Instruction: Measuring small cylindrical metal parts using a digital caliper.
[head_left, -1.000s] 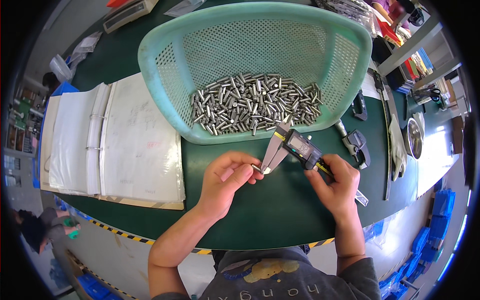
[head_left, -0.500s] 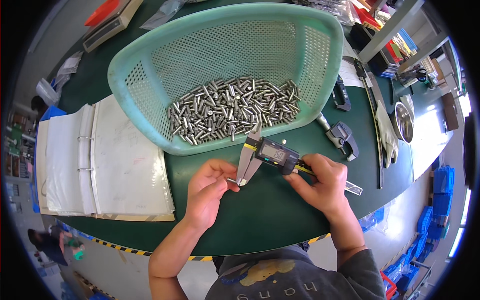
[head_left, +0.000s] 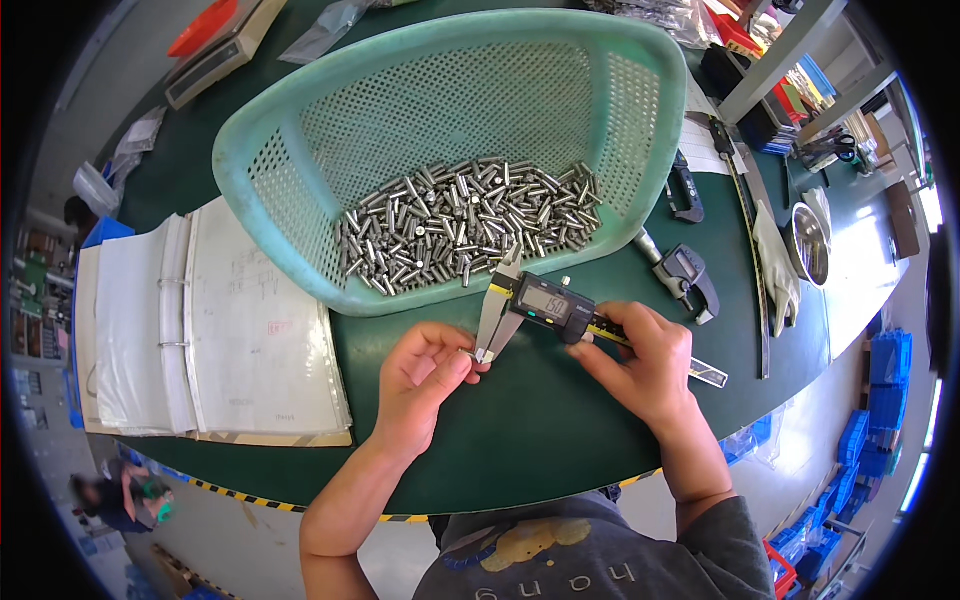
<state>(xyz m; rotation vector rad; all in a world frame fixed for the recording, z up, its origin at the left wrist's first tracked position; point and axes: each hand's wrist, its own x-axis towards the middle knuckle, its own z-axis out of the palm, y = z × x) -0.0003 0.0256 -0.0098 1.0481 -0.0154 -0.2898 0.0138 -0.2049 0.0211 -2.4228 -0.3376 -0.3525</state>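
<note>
My right hand [head_left: 645, 362] is closed round the beam of a digital caliper [head_left: 548, 303], thumb beneath its display body. The caliper's jaws point down and left toward my left hand [head_left: 425, 375]. Between left thumb and fingers I pinch a small metal pin [head_left: 478, 355], at the jaw tips; the fingers cover most of it. Just beyond my hands, a green perforated plastic basket [head_left: 290, 225] leans with its open side toward me. Many loose shiny metal pins [head_left: 470, 215] lie heaped inside it.
An open ring binder [head_left: 265, 350] with sleeved sheets lies left. Right of the basket are a digital micrometer [head_left: 685, 280], a long caliper [head_left: 745, 220], a white glove [head_left: 775, 260] and a metal bowl [head_left: 808, 245]. A scale [head_left: 225, 50] stands far left. Another person [head_left: 120, 497] is beyond the table's left edge.
My left fingers have turned slightly, and less of the pin shows at the jaw tips. The caliper has barely moved. The person at lower left has shifted posture.
</note>
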